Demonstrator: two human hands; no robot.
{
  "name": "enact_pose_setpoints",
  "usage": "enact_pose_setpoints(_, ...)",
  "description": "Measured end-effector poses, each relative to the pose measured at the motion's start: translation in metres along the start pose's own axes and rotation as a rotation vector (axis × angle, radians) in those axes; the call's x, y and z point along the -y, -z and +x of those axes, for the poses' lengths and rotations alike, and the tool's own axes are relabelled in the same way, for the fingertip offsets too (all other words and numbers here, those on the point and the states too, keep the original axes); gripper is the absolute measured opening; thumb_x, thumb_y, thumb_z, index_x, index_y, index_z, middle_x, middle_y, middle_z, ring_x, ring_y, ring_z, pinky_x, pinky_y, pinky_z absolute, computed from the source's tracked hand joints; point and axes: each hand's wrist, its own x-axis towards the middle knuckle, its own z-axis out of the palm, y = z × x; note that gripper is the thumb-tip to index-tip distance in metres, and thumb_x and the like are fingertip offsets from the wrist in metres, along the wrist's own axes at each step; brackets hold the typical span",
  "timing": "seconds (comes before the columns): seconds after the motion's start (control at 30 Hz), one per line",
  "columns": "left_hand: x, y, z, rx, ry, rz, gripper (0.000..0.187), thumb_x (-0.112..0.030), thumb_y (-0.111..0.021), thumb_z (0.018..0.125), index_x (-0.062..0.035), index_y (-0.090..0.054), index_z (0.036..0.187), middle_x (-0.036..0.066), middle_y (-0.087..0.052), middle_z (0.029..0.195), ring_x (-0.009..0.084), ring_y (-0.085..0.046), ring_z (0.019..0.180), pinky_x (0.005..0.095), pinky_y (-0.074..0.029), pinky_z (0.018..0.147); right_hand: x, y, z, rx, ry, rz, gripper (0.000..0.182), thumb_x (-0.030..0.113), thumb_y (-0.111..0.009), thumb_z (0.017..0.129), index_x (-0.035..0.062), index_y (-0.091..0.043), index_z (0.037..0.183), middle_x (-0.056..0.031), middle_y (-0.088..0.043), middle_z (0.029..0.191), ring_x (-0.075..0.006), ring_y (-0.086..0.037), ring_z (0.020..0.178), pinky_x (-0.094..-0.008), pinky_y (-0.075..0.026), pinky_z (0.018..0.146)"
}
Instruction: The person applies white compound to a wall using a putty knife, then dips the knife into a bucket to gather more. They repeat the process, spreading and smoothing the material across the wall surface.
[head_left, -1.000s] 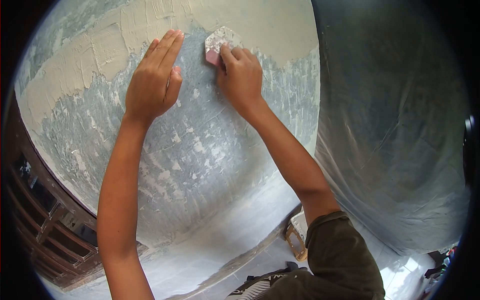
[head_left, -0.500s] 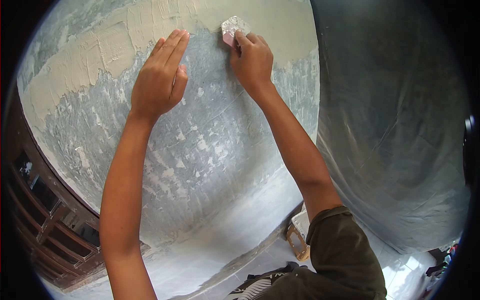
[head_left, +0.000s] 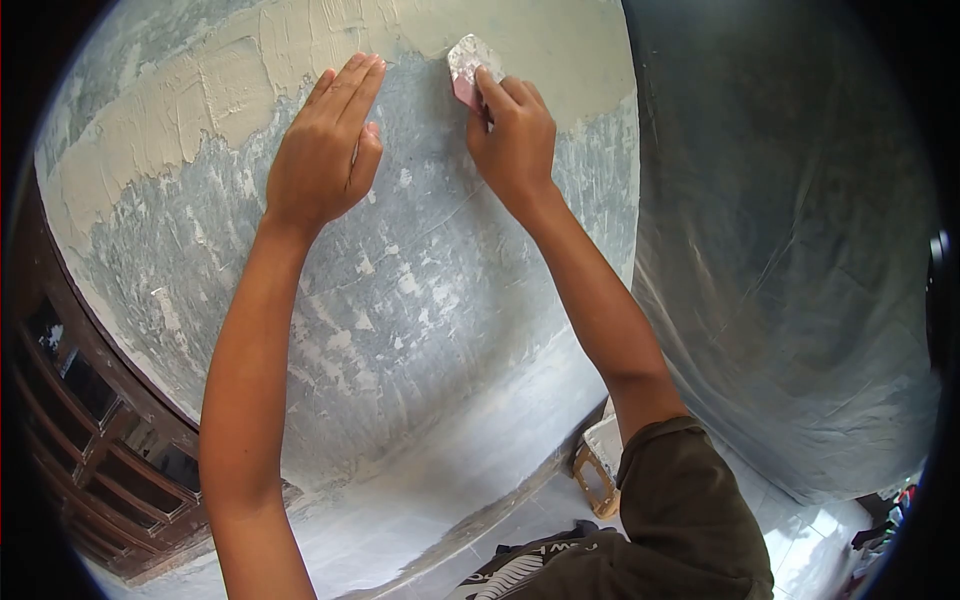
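My left hand [head_left: 322,150] is raised before the grey wall [head_left: 400,290], fingers stretched out, fingertips at the lower edge of the beige plaster band [head_left: 210,95]. It holds nothing. To its right, my right hand [head_left: 515,140] grips a small scraper [head_left: 472,62] with a pink part and a plaster-smeared face. The scraper lies over the boundary between the beige layer and the bare grey patch. Its handle is mostly hidden by my fingers. Ridged strokes mark the plaster on the left; the part on the right looks smoother.
A brown wooden frame with panes [head_left: 110,440] stands at the lower left. Dark plastic sheeting [head_left: 780,240] hangs on the right. A stool-like object [head_left: 596,482] sits on the tiled floor [head_left: 535,515] below. Mixed items [head_left: 880,545] lie at the lower right.
My right hand has moved slightly down and to the right, and the scraper has tilted. My left hand has shifted very slightly right.
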Motion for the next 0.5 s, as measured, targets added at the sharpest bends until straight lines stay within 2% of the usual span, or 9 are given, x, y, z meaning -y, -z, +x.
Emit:
enact_pose_setpoints(0.17,0.000,-0.001,0.000,-0.001,-0.002,0.013,0.055,-0.011,-0.044,0.090,0.0082,-0.051,0.140,0.025,-0.058,0.140,0.0349,-0.052,0.136,0.0453,-0.034,0.120,-0.031,-0.019,0.001,0.073,-0.031,-0.131,0.031,0.003,-0.070,0.076,0.0011,-0.070,0.107,-0.0112,-0.065,0.084,-0.0312,-0.062,0.083,-0.0437,-0.048,0.073)
enact_pose_setpoints(0.27,0.000,-0.001,0.000,0.002,0.003,0.011,0.055,-0.011,-0.044,0.090,0.0081,-0.051,0.141,0.024,-0.057,0.141,0.0344,-0.051,0.137,0.0454,-0.034,0.120,-0.007,-0.007,-0.028,0.190,-0.103,-0.072,0.028,0.001,-0.068,0.075,-0.0005,-0.068,0.103,-0.0125,-0.064,0.084,-0.0325,-0.062,0.084,-0.0444,-0.047,0.074)
enact_pose_setpoints(0.33,0.001,-0.001,0.000,0.010,-0.002,0.017,0.055,-0.012,-0.044,0.090,0.0080,-0.051,0.141,0.024,-0.057,0.142,0.0339,-0.051,0.138,0.0453,-0.034,0.120,0.019,0.008,-0.055,0.195,-0.034,0.067,0.041,-0.003,-0.070,0.072,-0.0003,-0.067,0.113,-0.0112,-0.062,0.084,-0.0309,-0.062,0.081,-0.0437,-0.047,0.072)
enact_pose_setpoints(0.4,-0.001,0.000,0.000,0.016,-0.003,0.010,0.055,-0.012,-0.044,0.090,0.0079,-0.051,0.141,0.023,-0.056,0.142,0.0337,-0.050,0.138,0.0452,-0.033,0.120,0.038,0.022,-0.069,0.214,-0.004,0.222,0.045,-0.002,-0.071,0.072,0.0011,-0.067,0.116,-0.0101,-0.061,0.083,-0.0292,-0.061,0.080,-0.0423,-0.048,0.070)
enact_pose_setpoints(0.5,-0.001,0.001,0.001,0.023,-0.003,0.017,0.055,-0.012,-0.044,0.090,0.0073,-0.051,0.141,0.023,-0.057,0.142,0.0335,-0.050,0.138,0.0449,-0.033,0.120,0.032,0.026,-0.045,0.090,-0.005,0.203,0.046,-0.004,-0.073,0.074,0.0016,-0.069,0.119,-0.0099,-0.060,0.078,-0.0271,-0.060,0.074,-0.0375,-0.050,0.065)
